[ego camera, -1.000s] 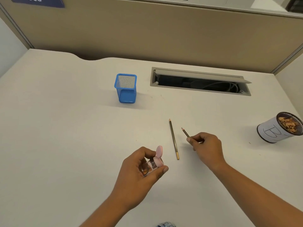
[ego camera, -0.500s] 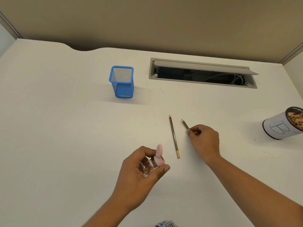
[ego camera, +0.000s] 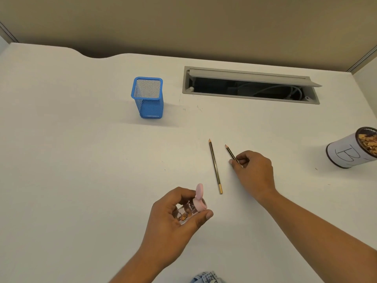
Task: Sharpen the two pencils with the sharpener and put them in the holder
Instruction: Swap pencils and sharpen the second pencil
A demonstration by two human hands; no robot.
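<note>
My left hand [ego camera: 176,219] grips a clear sharpener [ego camera: 192,207] with a pink cap flipped open and shavings inside. A long black-and-gold pencil [ego camera: 215,166] lies free on the white desk, tip pointing away from me. To its right, my right hand [ego camera: 253,170] pinches a second pencil [ego camera: 231,152]; only its tip end shows past my fingers, low over the desk. An empty blue mesh holder [ego camera: 148,98] stands upright at the back, left of centre.
A white paper-wrapped cup [ego camera: 346,154] with shavings inside stands at the right edge. An open grey cable tray [ego camera: 250,85] is set into the desk at the back. A beige partition wall runs behind the desk.
My head has tilted down, so the desk fills more of the view. My right hand has tightened its pinch on the second pencil. The left hand keeps the sharpener in place.
</note>
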